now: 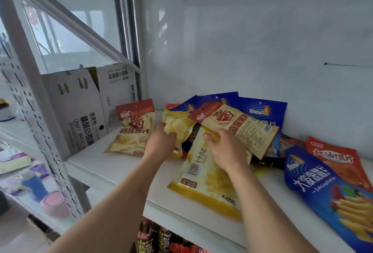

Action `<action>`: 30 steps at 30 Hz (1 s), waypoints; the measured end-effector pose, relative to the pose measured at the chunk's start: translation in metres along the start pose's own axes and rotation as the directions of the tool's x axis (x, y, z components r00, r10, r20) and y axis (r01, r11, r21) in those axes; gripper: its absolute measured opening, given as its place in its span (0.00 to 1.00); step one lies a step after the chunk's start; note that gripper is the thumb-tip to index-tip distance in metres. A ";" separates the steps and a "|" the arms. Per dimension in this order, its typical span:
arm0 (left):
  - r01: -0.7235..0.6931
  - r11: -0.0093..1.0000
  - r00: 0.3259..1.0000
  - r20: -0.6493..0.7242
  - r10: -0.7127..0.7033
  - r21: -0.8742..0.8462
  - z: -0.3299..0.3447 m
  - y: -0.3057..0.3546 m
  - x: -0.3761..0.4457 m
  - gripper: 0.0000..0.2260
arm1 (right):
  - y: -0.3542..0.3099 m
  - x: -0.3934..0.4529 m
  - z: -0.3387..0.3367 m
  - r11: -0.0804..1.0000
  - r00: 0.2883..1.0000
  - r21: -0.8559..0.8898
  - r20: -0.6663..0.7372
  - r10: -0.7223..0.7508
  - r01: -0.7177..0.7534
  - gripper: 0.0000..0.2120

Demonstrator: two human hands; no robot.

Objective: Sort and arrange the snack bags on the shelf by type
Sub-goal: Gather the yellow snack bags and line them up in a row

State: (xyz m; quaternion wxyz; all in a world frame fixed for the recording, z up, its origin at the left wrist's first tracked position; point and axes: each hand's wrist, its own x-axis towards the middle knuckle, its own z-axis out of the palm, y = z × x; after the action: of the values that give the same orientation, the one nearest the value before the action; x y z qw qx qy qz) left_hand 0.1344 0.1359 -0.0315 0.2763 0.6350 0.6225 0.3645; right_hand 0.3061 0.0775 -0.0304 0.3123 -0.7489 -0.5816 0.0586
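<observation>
Shelf: a white shelf [113, 167] runs across the lower middle of the frame and carries a loose pile of snack bags at centre.
Left hand: the left hand [161, 141] is at the centre of the frame, its fingers [172, 134] curled round the edge of a yellow bag [179, 125] in the pile, probably to lift it clear of the others.
Right hand: the right hand [224, 147], just right of centre, grips the top of a pale yellow bag [203, 180] that lies flat and hangs a little over the front edge of the shelf; its fingers are bent over the bag's upper edge.
Pile: a tan bag with a red top [238, 125] lies tilted across blue bags [262, 109] at the back, so the kinds are mixed.
Already apart: a bag with a red top [132, 129] leans by itself left of centre, next to a cardboard box [80, 109].
Right side: a large blue bag [327, 188] and an orange-red bag [339, 162] lie at the right edge, touching.
Judgement: sorting looks barely begun; the two yellow bags seem to be pulled out so they can go together.
</observation>
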 end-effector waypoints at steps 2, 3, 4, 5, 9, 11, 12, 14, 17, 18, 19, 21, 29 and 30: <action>-0.047 0.994 0.996 0.083 0.038 0.099 0.001 -0.007 0.018 0.22 | -0.004 -0.005 0.011 0.992 0.990 -0.063 -0.095 0.101 -0.107 0.25; -0.083 0.984 0.991 0.116 0.065 0.157 0.004 -0.011 0.026 0.19 | -0.006 -0.009 0.015 0.982 0.978 -0.095 -0.141 0.150 -0.165 0.25; -0.118 0.969 0.986 0.141 0.089 0.217 0.007 -0.014 0.030 0.16 | -0.008 -0.013 0.018 0.968 0.963 -0.122 -0.182 0.197 -0.221 0.25; -0.150 0.949 0.981 0.158 0.108 0.279 0.011 -0.017 0.033 0.15 | -0.010 -0.018 0.020 0.951 0.946 -0.139 -0.214 0.242 -0.274 0.25; -0.266 0.899 0.958 0.194 0.209 0.348 0.016 -0.030 0.033 0.16 | -0.016 -0.032 0.022 0.875 0.867 -0.112 -0.245 0.434 -0.470 0.31; -0.305 0.911 0.942 0.227 0.246 0.277 0.013 -0.033 0.036 0.16 | -0.016 -0.038 0.023 0.845 0.835 -0.092 -0.244 0.493 -0.526 0.36; -0.306 0.921 0.938 0.243 0.248 0.243 0.012 -0.033 0.038 0.15 | -0.016 -0.040 0.022 0.837 0.828 -0.093 -0.244 0.505 -0.539 0.38; -0.278 0.941 0.936 0.276 0.219 0.196 0.010 -0.034 0.039 0.18 | -0.016 -0.046 0.019 0.837 0.828 -0.096 -0.245 0.504 -0.538 0.41; -0.199 0.960 0.942 0.308 0.132 0.197 0.006 -0.033 0.036 0.31 | -0.014 -0.057 0.009 0.816 0.811 -0.110 -0.248 0.530 -0.567 0.47; -0.173 0.961 0.947 0.304 0.103 0.215 0.005 -0.032 0.035 0.35 | -0.012 -0.062 0.007 0.796 0.793 -0.114 -0.242 0.558 -0.595 0.49; -0.141 0.962 0.953 0.296 0.068 0.235 0.004 -0.030 0.035 0.39 | -0.010 -0.066 0.006 0.776 0.777 -0.117 -0.232 0.586 -0.620 0.50; -0.068 0.960 0.959 0.282 -0.012 0.272 0.001 -0.024 0.035 0.45 | -0.006 -0.075 0.006 0.749 0.757 -0.132 -0.198 0.622 -0.650 0.52; 0.039 0.957 0.958 0.261 -0.118 0.288 0.001 -0.017 0.026 0.55 | -0.004 -0.083 0.004 0.772 0.780 -0.136 -0.204 0.591 -0.621 0.50; 0.036 0.967 0.964 0.245 -0.100 0.253 0.001 -0.019 0.026 0.52 | -0.004 -0.083 0.005 0.784 0.784 -0.110 -0.220 0.581 -0.612 0.49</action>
State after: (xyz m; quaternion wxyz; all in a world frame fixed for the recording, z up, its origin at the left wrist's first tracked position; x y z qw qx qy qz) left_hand 0.1227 0.1631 -0.0446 0.2856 0.6842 0.6437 0.1896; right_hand 0.2738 0.0042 -0.0549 0.2599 -0.9211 -0.2874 0.0377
